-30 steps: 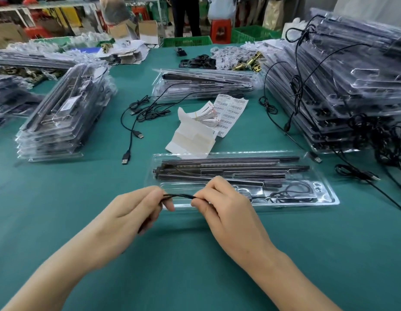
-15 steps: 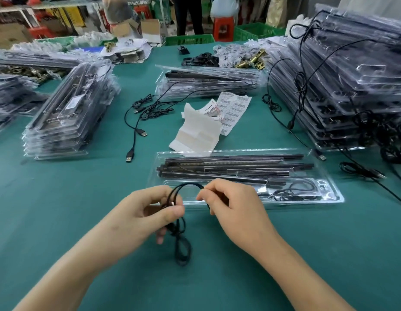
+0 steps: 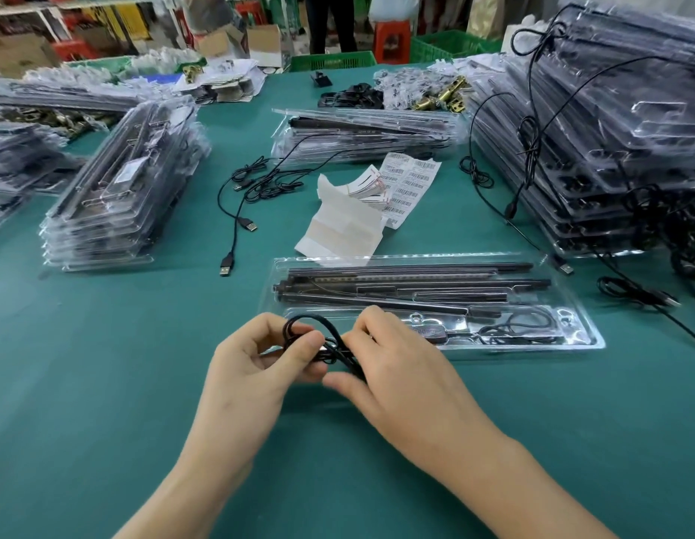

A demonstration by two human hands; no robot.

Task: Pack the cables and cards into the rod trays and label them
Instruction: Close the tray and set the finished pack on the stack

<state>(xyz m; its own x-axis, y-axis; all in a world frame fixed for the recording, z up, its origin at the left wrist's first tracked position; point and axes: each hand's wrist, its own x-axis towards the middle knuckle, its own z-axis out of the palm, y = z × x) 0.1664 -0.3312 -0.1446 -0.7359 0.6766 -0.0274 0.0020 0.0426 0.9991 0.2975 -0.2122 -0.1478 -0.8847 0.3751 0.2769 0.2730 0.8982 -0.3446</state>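
A clear plastic rod tray [image 3: 587,336] lies on the green table in front of me, holding several black rods [image 3: 416,278] and a coiled cable at its right end. Just before the tray's near left corner, both hands hold a black cable [image 3: 330,348] folded into loops. My left hand [image 3: 252,367] pinches the loops between thumb and fingers. My right hand [image 3: 396,367] grips the same bundle from the right, its fingers curled over it. Barcode label sheets [image 3: 412,184] and white backing paper [image 3: 346,231] lie beyond the tray.
Loose USB cables [image 3: 237,223] lie left of the papers. A stack of filled trays [image 3: 116,188] stands at the left, a short stack [image 3: 369,134] at the centre back, a tall stack [image 3: 610,122] draped with cables at the right. People stand past the table.
The cable was stretched straight between both hands, then hung in a loop from the left hand. Now it is gathered into a tight bundle with the hands close together.
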